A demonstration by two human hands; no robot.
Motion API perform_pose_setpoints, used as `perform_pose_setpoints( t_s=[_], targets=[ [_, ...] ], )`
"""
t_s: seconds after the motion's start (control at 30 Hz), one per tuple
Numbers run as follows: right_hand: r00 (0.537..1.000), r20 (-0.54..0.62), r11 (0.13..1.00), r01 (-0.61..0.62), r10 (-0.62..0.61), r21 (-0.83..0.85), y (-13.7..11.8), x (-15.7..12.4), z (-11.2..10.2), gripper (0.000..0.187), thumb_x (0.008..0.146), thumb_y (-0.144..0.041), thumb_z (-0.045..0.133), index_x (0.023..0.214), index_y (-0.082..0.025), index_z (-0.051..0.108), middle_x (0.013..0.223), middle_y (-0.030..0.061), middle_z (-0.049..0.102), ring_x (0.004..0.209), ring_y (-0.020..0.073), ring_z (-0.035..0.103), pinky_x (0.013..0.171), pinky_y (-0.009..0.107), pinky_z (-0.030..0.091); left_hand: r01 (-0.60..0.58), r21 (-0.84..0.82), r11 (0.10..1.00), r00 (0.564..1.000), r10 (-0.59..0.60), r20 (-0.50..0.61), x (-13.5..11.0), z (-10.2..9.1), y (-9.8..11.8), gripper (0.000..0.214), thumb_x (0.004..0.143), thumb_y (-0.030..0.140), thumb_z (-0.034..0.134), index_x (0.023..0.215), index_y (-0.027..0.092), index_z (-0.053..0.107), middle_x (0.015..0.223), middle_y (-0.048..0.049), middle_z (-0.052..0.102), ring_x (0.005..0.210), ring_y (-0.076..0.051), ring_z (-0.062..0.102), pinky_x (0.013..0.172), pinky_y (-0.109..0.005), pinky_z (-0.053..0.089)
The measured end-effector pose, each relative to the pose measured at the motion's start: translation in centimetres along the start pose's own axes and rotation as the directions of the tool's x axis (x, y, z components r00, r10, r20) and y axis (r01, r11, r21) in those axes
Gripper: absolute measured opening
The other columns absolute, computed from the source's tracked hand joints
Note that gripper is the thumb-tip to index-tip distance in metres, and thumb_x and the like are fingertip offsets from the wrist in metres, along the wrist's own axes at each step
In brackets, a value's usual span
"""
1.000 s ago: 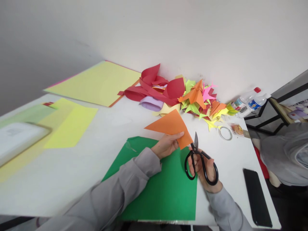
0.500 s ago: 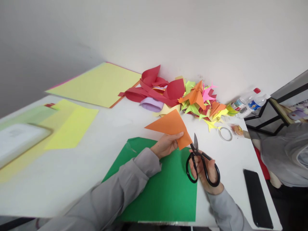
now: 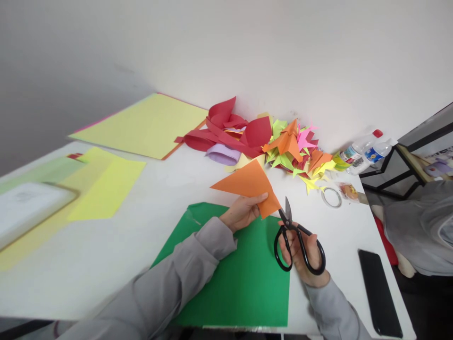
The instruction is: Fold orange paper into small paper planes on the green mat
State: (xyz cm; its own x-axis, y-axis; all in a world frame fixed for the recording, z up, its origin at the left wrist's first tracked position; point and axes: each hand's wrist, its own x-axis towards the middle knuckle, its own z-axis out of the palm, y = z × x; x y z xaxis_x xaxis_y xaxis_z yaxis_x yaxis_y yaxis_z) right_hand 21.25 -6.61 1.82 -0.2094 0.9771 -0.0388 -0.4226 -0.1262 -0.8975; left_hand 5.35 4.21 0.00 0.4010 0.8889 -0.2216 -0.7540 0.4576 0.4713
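Observation:
My left hand point(image 3: 242, 212) pinches a folded piece of orange paper point(image 3: 244, 182), thumb on top, above a green sheet point(image 3: 244, 278) on the table. The paper is a pointed shape with its sharp tip to the left. In my right hand point(image 3: 306, 257) is a pair of black-handled scissors point(image 3: 289, 225), my fingers through the loops. Their blades are parted and point up and away, close to the paper's lower right corner. Whether a blade touches the paper I cannot tell.
Cut and folded coloured paper point(image 3: 286, 144) is heaped against the wall, beside curled red strips point(image 3: 222, 127). Large yellow sheets point(image 3: 141, 125) lie back left, a white box point(image 3: 31, 208) at left. Bottles point(image 3: 371, 156), a tape roll point(image 3: 331, 197) and a black phone point(image 3: 379, 293) are at right.
The orange paper and my left hand have shifted slightly left and up. The scissors have moved slightly down, their blades still parted.

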Motion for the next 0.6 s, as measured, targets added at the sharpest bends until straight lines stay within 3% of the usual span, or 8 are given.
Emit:
perform_pose_setpoints(
  t_s=[0.2,0.47,0.6],
  targets=[
    [1.000,-0.011,0.999,-0.029,0.029,0.020,-0.16,-0.17,0.01,0.070,0.075,-0.073,0.051,0.112,-0.015,0.063,0.068,0.0039,0.059,0.043,0.0087,0.041,0.037,0.021,0.030,-0.023,0.023,0.999,1.000,0.023,-0.012,0.07,-0.27,0.17,0.043,0.078,0.001,0.063,0.119,0.016,0.060,0.097,-0.0053,0.074,0.082,-0.016,0.070,0.085,-0.029,0.055],
    [0.998,0.048,0.999,-0.035,0.034,0.007,-0.38,-0.28,-0.18,0.063,0.082,-0.068,0.049,0.115,-0.015,0.062,0.070,0.0046,0.061,0.044,0.0081,0.044,0.038,0.020,0.032,-0.034,0.008,0.999,0.999,0.034,-0.026,-0.09,0.04,0.66,0.046,0.076,-0.002,0.062,0.118,0.018,0.060,0.083,-0.0015,0.073,0.072,-0.012,0.069,0.070,-0.022,0.057],
    [0.997,0.060,0.999,-0.045,0.045,0.012,-0.13,-0.24,-0.33,0.062,0.082,-0.067,0.049,0.116,-0.016,0.060,0.073,0.0054,0.062,0.046,0.0095,0.048,0.039,0.021,0.035,-0.024,0.042,0.999,1.000,0.025,-0.016,-0.19,-0.17,0.56,0.042,0.074,0.002,0.067,0.113,0.017,0.062,0.083,-0.0018,0.073,0.073,-0.014,0.069,0.072,-0.024,0.058]
  ],
)
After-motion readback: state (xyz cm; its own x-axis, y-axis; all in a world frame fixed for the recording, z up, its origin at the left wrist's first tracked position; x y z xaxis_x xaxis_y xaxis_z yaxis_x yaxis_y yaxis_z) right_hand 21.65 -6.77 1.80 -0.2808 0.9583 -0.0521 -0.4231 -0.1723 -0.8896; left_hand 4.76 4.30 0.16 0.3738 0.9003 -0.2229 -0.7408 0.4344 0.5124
